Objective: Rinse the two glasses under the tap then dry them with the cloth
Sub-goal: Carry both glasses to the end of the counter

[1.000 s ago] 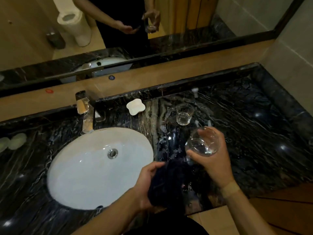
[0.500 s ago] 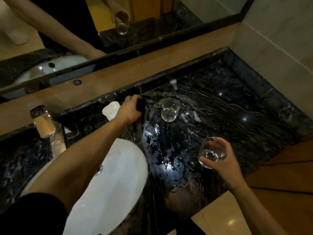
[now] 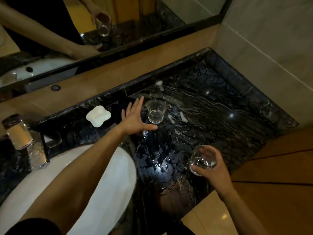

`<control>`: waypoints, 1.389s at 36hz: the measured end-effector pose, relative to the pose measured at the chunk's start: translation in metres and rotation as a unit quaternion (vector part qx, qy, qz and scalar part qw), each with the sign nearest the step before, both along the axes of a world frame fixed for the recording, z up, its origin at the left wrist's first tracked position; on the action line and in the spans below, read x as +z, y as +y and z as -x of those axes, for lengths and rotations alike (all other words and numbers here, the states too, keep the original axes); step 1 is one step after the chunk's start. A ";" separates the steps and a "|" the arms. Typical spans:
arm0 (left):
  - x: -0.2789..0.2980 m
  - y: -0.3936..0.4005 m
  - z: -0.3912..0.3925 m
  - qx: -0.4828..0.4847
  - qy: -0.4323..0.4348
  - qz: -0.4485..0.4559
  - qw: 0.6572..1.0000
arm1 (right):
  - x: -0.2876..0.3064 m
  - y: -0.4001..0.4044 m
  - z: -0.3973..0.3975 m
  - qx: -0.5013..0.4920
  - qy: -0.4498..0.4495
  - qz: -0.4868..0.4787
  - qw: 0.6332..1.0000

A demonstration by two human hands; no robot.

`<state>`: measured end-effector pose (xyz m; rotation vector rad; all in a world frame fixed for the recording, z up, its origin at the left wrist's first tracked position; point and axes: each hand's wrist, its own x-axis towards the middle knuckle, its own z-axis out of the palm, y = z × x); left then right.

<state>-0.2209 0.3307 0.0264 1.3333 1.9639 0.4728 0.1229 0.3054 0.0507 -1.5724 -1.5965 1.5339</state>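
Hands work a wet counter [image 3: 211, 106]: left hand [image 3: 135, 118] spread flat beside the far glass [image 3: 155, 111], right hand [image 3: 210, 170] gripping the near glass [image 3: 203, 160]; a careless sweep could topple the far one.

A black marble countertop [image 3: 220, 116] with white veining, wet and glinting near its middle, carries an upright clear glass [image 3: 155, 111] toward the back wall. A white lobed soap dish [image 3: 98, 115] sits to the glass's left, and small white bits [image 3: 183, 118] lie just right of it. A white oval basin [image 3: 116, 175] is sunk into the left part
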 end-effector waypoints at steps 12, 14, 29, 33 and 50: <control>-0.013 0.034 -0.052 0.179 -0.029 -0.035 0.983 | 0.014 -0.001 -0.037 -0.006 0.034 0.015 0.999; -0.012 0.032 -0.056 0.192 -0.025 -0.045 0.980 | 0.013 -0.001 -0.044 -0.009 0.042 0.009 0.999; 0.048 -0.099 -0.155 0.258 -0.161 -0.194 0.933 | 0.026 -0.001 -0.078 0.075 0.088 -0.029 0.993; 0.051 -0.153 -0.187 0.285 -0.175 -0.204 0.920 | 0.030 -0.008 -0.073 0.132 0.105 -0.017 0.985; 0.055 -0.326 -0.254 0.454 -0.168 -0.229 0.844 | 0.026 -0.096 -0.035 0.370 0.083 -0.015 0.925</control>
